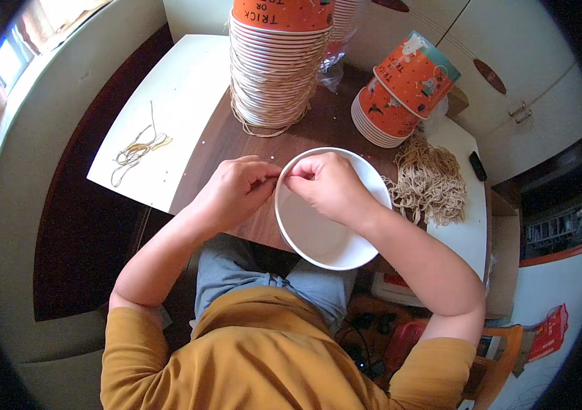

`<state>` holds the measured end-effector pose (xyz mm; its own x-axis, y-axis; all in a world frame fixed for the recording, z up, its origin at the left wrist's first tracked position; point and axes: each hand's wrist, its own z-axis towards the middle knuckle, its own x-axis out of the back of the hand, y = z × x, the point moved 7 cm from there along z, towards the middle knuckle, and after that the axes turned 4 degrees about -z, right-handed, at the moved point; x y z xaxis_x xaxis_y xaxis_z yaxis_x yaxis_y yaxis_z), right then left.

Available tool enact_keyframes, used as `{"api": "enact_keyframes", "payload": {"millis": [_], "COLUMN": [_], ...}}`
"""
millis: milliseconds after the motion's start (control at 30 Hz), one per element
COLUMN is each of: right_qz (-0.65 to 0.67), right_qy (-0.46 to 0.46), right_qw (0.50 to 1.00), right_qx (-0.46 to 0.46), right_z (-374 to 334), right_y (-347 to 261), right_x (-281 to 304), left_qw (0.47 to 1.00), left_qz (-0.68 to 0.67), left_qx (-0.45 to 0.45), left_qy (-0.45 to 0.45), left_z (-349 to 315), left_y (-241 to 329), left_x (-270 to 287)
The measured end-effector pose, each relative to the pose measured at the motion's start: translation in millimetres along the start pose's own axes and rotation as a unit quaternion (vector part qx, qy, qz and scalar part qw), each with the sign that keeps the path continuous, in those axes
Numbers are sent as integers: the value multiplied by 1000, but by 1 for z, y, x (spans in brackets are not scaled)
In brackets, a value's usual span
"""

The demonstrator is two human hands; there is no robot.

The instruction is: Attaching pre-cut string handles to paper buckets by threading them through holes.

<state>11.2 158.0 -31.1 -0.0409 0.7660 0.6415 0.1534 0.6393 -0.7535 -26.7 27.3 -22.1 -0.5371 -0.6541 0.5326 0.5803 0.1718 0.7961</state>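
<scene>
A round paper bucket [321, 239] with a white inside and white rim stands tilted toward me at the table's near edge. My right hand [332, 186] reaches into its mouth, fingertips pinched together against the inner left wall just under the rim. Outside that same stretch of rim, my left hand [239, 191] is closed in a pinch, its fingertips touching or almost touching the wall. Whatever lies between the fingers of either hand is too small or hidden to make out. Right of the bucket lies a heap of beige cords [431, 179].
A tall stack of nested buckets [278, 75] with cord handles stands behind my hands. Two shorter orange stacks [400, 89] lean together at the back right. Loose cords [137, 152] lie on the table's white left part [174, 75]. A small black object [477, 166] sits at the right edge.
</scene>
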Motion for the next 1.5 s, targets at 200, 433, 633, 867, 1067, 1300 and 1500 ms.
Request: {"api": "enact_keyframes", "payload": {"millis": [200,433,633,867,1067,1300,1500], "right_qz": [-18,-288,-292,-225,-180,-279,-73], "right_qy": [-75,-48,-80,-59,-61,305,95], "right_qw": [997,950,926,924,911,838,960], "right_qx": [-19,113,223,303,367,355,255], "right_z": [-5,-68,-74,-71,-32,-53,-60], "right_y": [-10,-61,-58,-72,-99,-108,-58], "right_x": [0,15,5,19,25,52,21], "left_qw": [997,986,953,849,906,862,851], "left_qz": [69,-138,-302,-504,-403,-488,-510], "left_qx": [-39,92,-27,153,123,136,119], "left_qy": [16,-17,2,-35,-32,-11,-31], "left_z": [-1,-28,-32,-31,-32,-40,-34], "left_y": [9,-8,11,-11,2,-8,-11], "left_x": [6,15,11,-17,-16,-5,-4]}}
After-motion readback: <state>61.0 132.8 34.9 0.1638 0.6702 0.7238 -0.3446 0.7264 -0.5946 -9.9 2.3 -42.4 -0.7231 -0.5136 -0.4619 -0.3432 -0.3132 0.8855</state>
